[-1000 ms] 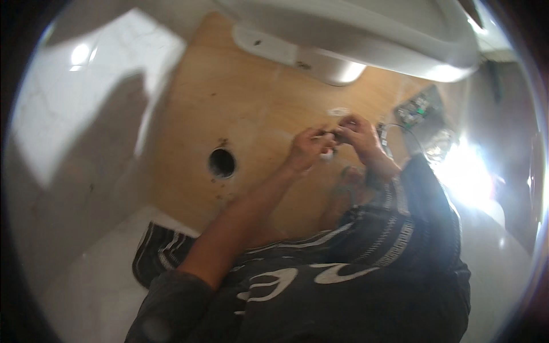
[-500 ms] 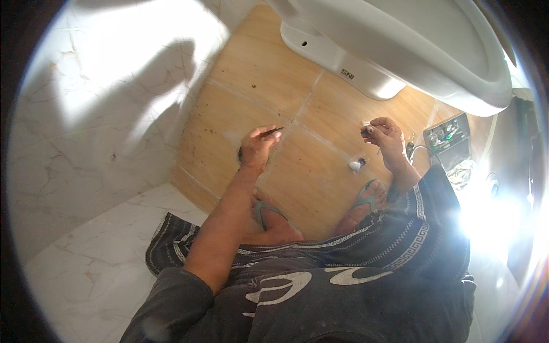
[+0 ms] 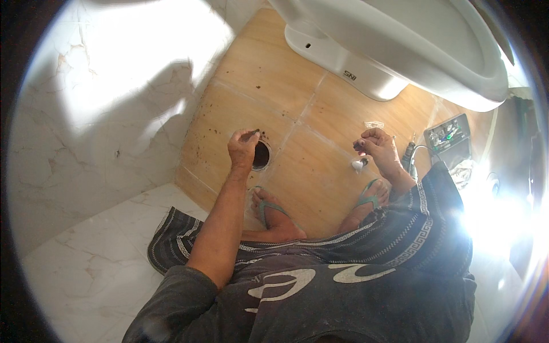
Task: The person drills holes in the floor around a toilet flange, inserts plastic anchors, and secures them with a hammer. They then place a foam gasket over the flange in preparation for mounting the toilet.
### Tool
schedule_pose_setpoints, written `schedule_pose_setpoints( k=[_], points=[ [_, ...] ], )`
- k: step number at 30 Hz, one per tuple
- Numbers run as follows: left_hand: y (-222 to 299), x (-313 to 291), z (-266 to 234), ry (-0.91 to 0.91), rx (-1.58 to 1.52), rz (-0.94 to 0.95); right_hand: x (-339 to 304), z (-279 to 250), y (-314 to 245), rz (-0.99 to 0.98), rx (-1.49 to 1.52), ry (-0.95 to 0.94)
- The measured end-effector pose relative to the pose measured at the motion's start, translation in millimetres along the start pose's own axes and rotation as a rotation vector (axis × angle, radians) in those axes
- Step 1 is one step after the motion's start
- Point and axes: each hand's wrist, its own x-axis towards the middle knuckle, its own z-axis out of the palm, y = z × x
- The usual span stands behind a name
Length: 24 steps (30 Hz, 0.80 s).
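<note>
The left hand pinches a slim dark piece, a round hole just beside; the right hand grips what seems a small dark part.

A large white ceramic fixture fills the upper right, a small dark hole in its base. Wood-toned floor tiles, scattered with dark specks, meet white, brown-veined wall tiles at the left, where a bright patch borders a shadow. An open case with green pieces lies near a strong glare. 2 green-strapped sandals stand apart on the floor.
</note>
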Motion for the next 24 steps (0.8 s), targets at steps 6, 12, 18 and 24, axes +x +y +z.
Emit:
schedule_pose_setpoints(
  k=[6,12,18,24],
  points=[
    [-17.6,7.2,-3.2,0.038,0.108,0.131,2.4,-0.9,-4.1,-0.002,0.002,-0.016],
    [-23.7,8.8,3.6,0.038,0.235,0.159,1.7,-6.4,-2.2,0.027,-0.045,0.015],
    [-24.0,7.6,10.3,-0.003,0.343,0.169,-1.1,-10.0,2.7,0.050,-0.065,0.034],
    [-37.3,11.7,8.9,0.029,0.374,0.143,-0.6,-10.4,5.8,0.046,-0.081,0.006]
  ],
)
